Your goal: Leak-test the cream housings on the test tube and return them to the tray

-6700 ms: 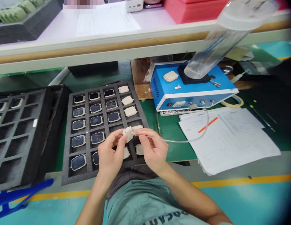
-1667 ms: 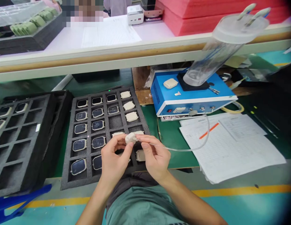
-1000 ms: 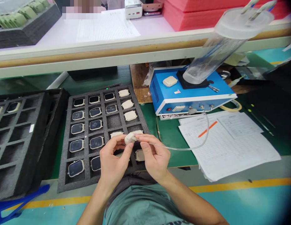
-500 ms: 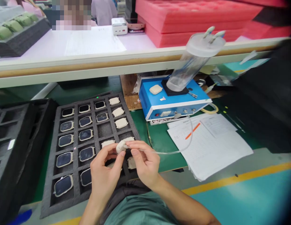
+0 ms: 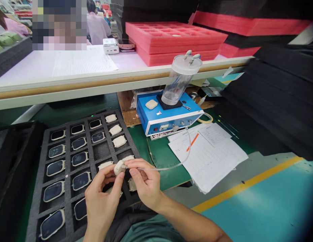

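Observation:
Between finger and thumb, my left hand grips a cream watch case, tilted on edge above the foam tray. My right hand pinches the end of a clear thin tube against the side of that case; the exact contact point is hidden by my fingers. The tube curves up to the front of a blue box. Beneath my hands lies a dark grey foam tray with watches in its pockets, some screen up, such as a watch, others pale back up, such as a case.
On the blue box stand a clear cylinder and another cream case. Papers with an orange strip lie to the right. A shelf edge crosses above, carrying red foam trays. Dark foam is stacked at right.
The view has shifted, so the scene appears farther left and the bench lower. Both hands keep the same hold on the watch case and tube.

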`<action>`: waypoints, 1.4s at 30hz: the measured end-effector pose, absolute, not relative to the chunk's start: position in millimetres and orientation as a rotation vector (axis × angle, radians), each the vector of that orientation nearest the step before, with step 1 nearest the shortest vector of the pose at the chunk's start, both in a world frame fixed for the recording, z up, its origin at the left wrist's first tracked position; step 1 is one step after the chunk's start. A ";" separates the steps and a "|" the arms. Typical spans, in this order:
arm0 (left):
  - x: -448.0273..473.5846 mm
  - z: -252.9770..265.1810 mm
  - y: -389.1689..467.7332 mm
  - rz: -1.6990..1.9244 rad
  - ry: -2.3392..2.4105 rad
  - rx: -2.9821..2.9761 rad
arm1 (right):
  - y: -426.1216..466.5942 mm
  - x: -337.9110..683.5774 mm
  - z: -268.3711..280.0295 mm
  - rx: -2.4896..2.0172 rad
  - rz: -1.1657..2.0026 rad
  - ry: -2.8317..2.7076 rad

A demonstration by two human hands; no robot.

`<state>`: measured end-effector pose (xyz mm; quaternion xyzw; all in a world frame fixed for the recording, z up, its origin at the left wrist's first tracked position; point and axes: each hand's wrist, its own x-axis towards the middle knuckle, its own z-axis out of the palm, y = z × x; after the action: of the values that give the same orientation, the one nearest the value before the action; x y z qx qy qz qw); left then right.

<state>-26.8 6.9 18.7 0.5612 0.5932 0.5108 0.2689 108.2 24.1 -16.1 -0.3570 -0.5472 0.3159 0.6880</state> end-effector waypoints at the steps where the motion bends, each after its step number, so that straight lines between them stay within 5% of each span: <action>1: -26.7 19.1 6.8 1.377 1.596 1.514 | 24.0 108.1 -16.1 -0.796 0.707 -1.220; 42: -25.1 21.6 4.7 1.354 1.598 1.528 | 19.0 109.8 -20.0 -0.815 0.773 -1.224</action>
<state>-25.1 4.7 21.6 0.5673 0.5932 0.5028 0.2712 109.8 19.0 -20.0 -0.3624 -0.5440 0.3437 0.6743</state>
